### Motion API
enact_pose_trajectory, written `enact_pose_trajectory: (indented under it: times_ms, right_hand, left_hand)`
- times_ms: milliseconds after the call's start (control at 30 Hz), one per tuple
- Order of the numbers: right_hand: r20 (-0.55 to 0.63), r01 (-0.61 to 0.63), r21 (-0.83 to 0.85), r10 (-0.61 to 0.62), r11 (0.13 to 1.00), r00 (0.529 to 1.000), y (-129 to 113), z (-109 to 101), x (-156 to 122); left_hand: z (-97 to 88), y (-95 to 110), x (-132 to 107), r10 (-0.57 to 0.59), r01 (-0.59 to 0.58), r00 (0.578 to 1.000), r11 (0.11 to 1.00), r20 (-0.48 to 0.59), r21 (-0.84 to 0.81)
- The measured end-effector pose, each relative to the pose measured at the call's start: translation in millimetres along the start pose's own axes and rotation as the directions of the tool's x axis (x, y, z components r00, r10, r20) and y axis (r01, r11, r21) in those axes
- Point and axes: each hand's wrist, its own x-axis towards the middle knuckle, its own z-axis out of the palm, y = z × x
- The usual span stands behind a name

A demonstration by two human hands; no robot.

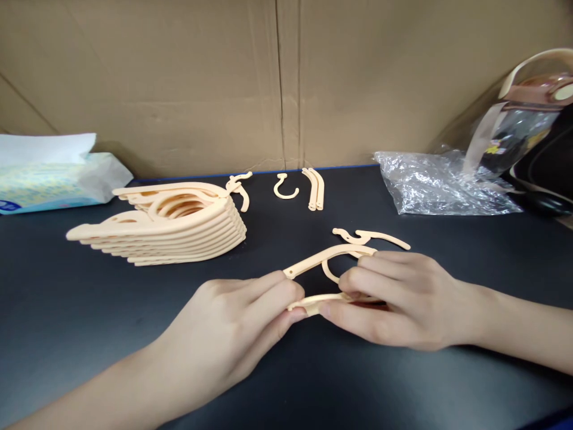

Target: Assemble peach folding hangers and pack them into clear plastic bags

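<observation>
Pinches the left end of a cream plastic hanger (320,257) between fingertips and thumb of the left hand (237,322), and grips the same hanger farther right with the curled fingers and thumb of the right hand (403,298). Holds it between the two hands, over the dark table (89,310), with part of a curved hook (327,272) showing beside the right fingertips. Cannot tell the fit of the parts hidden under the right fingers.

Could crack the slim plastic if bent sideways, most likely through too much force from both thumbs at once. Might slip off the smooth near arm (320,297), gripped so close to its tip on the left, or nip a fingertip on a sudden closing.

Could knock the loose hooked piece (380,236), just beyond the right knuckles, by swinging the right hand outward. Might scatter the small hook (276,190) and the pair of curved arms (317,190), farther ahead of both hands, with a careless reach. Risks toppling the stack of folded hangers (197,236), beyond and left of the left hand, by catching a stepped edge. Might lose a small part under the crumpled clear bag (439,185), beyond the right hand, if flicked that way.
</observation>
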Motion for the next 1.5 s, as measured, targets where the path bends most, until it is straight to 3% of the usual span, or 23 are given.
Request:
enact_pose_trajectory:
  times_ms: [400, 733, 1100, 1233, 1500]
  right_hand:
    - [-0.036, 0.009, 0.056, -0.007, 0.998, 0.999, 13.0, 5.4, -8.9]
    - [0.016, -0.109, -0.026, 0.109, 0.994, 0.994, 15.0, 8.5, -10.1]
    - [0.002, -0.137, -0.103, 0.138, 0.985, 0.99, 14.7, 3.4, -7.1]
    - [-0.013, -0.122, -0.061, 0.121, 0.991, 0.993, 13.2, 4.7, -11.1]
    - [-0.073, -0.001, -0.154, -0.01, 0.988, 0.997, 8.9, 0.3, -11.1]
  left_hand:
    - [-10.1, 3.0, -0.7, -0.013, 0.007, 0.985, 0.999, -0.171, -0.035]
    - [-6.5, 3.6, 0.0, -0.07, 0.071, 0.987, 0.997, -0.143, 0.006]
    - [-5.3, 2.1, -1.1, -0.089, 0.089, 0.993, 0.996, -0.079, -0.009]
    - [-5.0, 1.7, -1.1, -0.048, 0.049, 0.996, 0.999, -0.07, 0.006]
    - [-4.8, 3.3, -2.4, 0.019, 0.021, 0.984, 0.976, -0.178, 0.219]
